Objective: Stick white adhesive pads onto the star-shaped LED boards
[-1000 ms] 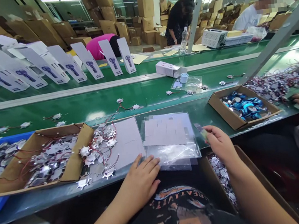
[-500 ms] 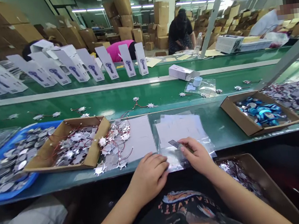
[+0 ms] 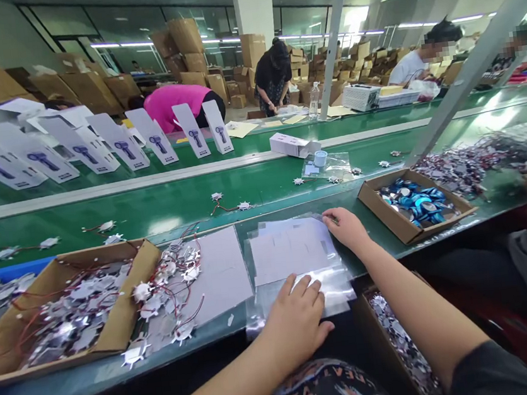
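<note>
Left hand (image 3: 297, 327): open, fingers spread on clear plastic bag (image 3: 330, 285). Right hand (image 3: 347, 229): curled on grey sheets (image 3: 289, 251), grip unclear. Risk: pressure slides slick plastic off surface (image 3: 349, 197).

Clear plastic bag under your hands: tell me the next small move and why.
Probably smooth the clear plastic bag flat: your left hand presses its near part, your right hand touches the far corner of the pale sheets, and the plastic between them shows shiny creases.
</note>
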